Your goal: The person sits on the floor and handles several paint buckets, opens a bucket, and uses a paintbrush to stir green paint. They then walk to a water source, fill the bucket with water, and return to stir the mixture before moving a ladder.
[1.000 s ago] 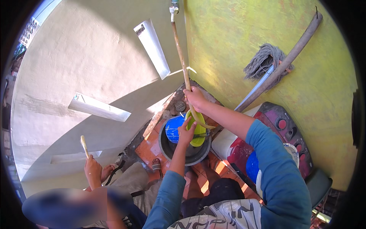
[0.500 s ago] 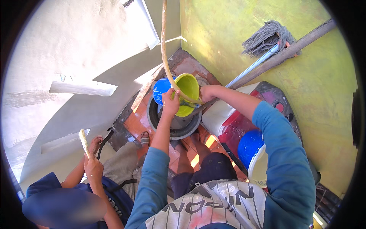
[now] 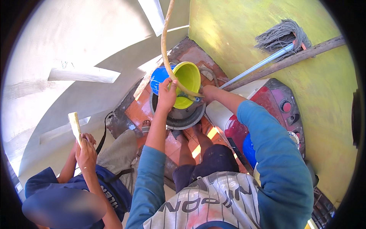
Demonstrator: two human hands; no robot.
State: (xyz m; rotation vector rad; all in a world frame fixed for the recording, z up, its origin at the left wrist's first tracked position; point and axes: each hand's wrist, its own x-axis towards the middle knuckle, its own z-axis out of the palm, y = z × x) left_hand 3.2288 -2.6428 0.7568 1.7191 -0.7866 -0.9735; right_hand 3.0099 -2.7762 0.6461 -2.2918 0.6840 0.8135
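A yellowish-tan hose [image 3: 164,45] comes down from above and bends across the mouth of a lime-green bucket [image 3: 189,72]. The fingers of my left hand [image 3: 167,97] are closed around the hose at the bucket's left rim. My right hand [image 3: 210,93] is closed at the hose's end by the right rim, its fingertips partly hidden. A small dark-blue piece [image 3: 197,99] shows at that end. The green bucket is tilted, its inside facing me, over a dark grey tub [image 3: 187,123]. Against its left side sits a paint-spattered blue bucket [image 3: 159,79].
On the left, a co-worker [image 3: 85,158] holds a paintbrush [image 3: 75,126]. A red and white machine with knobs [image 3: 276,103] stands at right, a blue container [image 3: 249,150] beside it. A grey mop [image 3: 284,38] and a wooden pole [image 3: 305,57] lean on the yellow-green wall.
The view has shifted slightly. Both my hands stay at the hose and green bucket, with the hose end a little more exposed. The co-worker's hands and paintbrush have moved left.
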